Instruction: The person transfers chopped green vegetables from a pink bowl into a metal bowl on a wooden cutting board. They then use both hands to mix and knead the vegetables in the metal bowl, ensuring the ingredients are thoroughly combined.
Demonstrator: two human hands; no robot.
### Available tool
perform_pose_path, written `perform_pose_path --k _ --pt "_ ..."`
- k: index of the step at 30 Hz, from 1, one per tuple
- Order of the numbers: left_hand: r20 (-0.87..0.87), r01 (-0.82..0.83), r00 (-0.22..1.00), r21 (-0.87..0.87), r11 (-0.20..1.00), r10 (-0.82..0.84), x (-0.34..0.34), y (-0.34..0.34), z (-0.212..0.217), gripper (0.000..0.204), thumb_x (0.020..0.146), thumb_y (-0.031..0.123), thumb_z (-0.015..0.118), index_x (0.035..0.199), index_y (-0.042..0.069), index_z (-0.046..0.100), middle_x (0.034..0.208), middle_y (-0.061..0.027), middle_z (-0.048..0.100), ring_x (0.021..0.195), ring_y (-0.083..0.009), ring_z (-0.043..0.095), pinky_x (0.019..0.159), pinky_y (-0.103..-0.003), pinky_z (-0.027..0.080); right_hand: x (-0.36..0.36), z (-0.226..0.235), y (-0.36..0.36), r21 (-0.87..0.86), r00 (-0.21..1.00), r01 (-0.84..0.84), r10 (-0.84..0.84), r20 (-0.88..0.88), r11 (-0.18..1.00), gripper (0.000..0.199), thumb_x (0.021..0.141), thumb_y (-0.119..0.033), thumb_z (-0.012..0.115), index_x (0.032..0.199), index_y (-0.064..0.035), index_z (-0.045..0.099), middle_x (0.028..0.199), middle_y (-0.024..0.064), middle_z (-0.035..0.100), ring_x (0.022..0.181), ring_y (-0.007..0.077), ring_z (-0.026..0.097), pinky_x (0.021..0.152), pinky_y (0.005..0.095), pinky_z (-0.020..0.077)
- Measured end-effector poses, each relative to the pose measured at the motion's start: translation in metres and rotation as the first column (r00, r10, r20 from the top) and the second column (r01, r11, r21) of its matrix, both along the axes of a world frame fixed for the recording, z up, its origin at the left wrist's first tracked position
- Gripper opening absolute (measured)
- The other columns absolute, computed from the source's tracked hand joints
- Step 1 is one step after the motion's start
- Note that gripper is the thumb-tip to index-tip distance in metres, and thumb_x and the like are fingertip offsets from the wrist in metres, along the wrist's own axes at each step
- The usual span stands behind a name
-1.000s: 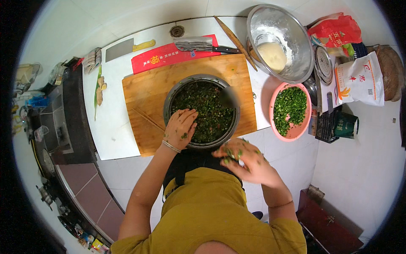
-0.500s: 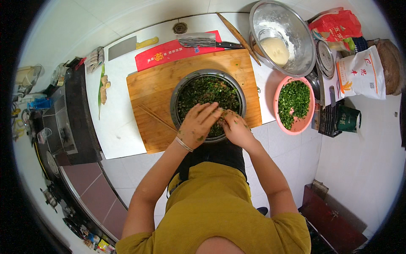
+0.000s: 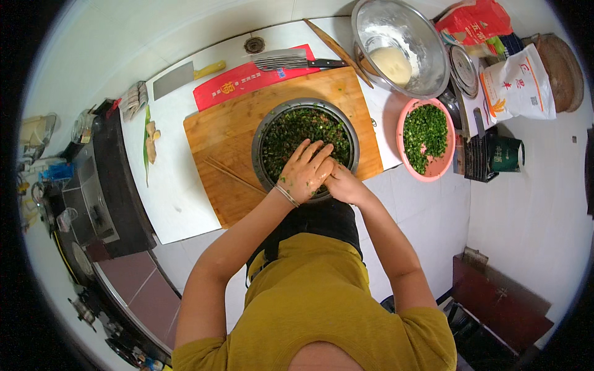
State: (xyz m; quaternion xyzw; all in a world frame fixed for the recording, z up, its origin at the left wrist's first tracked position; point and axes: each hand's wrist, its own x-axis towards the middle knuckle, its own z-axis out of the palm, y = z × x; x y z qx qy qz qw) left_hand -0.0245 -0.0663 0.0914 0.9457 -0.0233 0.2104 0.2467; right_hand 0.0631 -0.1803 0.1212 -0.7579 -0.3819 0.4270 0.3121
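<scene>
The round metal bowl of chopped greens (image 3: 306,145) sits mid wooden cutting board (image 3: 232,133), directly ahead of the person, both hands at its near rim: left hand (image 3: 307,170) spread flat on the filling, right hand (image 3: 342,183) cupped against it, apparently empty.

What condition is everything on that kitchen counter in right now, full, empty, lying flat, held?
Left hand: flecked with greens, pressed on the mix.
Right hand: beside it, at the rim.
Dark metal bowl: full of chopped greens, on the board.
Cutting board: flat under the bowl.
Pink bowl: holds chopped greens.
Steel bowl: floured, one dough ball inside.
Cleaver: lying flat, untouched.
White bag: upright.
</scene>
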Motion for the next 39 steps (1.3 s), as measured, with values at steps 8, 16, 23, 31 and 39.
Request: perform_pose_path --k 8,16,23,31,39 --pt "-0.142 -0.025 0.989 0.176 0.984 0.051 -0.010 0.019 -0.013 0.020 0.073 0.014 0.050 0.089 0.003 0.054 0.106 -0.0151 0.053 0.108 -0.0330 0.043 0.096 -0.047 0.029 -0.015 -0.002 -0.010 0.089 0.992 0.124 -0.123 -0.013 0.988 0.029 0.086 -0.014 0.048 0.112 -0.0010 0.050 0.116 0.0183 0.047 0.110 0.0305 0.044 0.093 0.0338 0.0341" --pt "-0.207 -0.099 0.970 0.131 0.986 0.125 -0.019 0.016 -0.028 0.018 0.078 0.017 0.054 0.089 0.003 0.055 0.099 -0.0134 0.053 0.098 -0.0291 0.047 0.086 -0.042 0.038 0.023 0.029 -0.029 0.214 0.855 0.400 -0.447 0.263 0.891 0.018 0.079 -0.012 0.057 0.093 -0.0012 0.061 0.088 0.0146 0.060 0.082 0.0235 0.058 0.073 0.0308 0.0450" --pt "-0.319 -0.283 0.914 -0.062 0.957 0.250 -0.017 0.005 -0.016 0.012 0.074 0.003 0.056 0.085 0.004 0.052 0.085 -0.0132 0.051 0.077 -0.0295 0.050 0.067 -0.038 0.044 0.136 -0.039 -0.020 0.261 0.786 0.312 -0.403 0.469 0.913 0.013 0.076 -0.012 0.059 0.086 -0.0042 0.061 0.080 0.0133 0.061 0.071 0.0281 0.059 0.065 0.0333 0.0466" --pt "-0.272 -0.538 0.830 -0.157 0.828 0.487 -0.009 -0.025 -0.017 0.014 0.068 -0.002 0.058 0.080 0.003 0.053 0.078 -0.0119 0.052 0.075 -0.0289 0.052 0.062 -0.037 0.045 0.211 -0.131 0.039 0.174 0.763 0.019 -0.127 0.634 0.985 0.014 0.074 -0.010 0.058 0.087 -0.0051 0.060 0.079 0.0141 0.061 0.078 0.0292 0.058 0.070 0.0366 0.0459" --pt "-0.348 -0.679 0.729 -0.256 0.689 0.590 0.003 -0.049 -0.025 0.016 0.066 -0.004 0.057 0.081 0.002 0.054 0.078 -0.0128 0.053 0.074 -0.0295 0.052 0.064 -0.036 0.045 0.238 -0.185 0.061 -0.138 0.710 -0.167 0.216 0.671 0.976 0.030 0.084 -0.025 0.043 0.110 -0.0124 0.052 0.113 0.0126 0.050 0.105 0.0331 0.047 0.087 0.0429 0.0405"
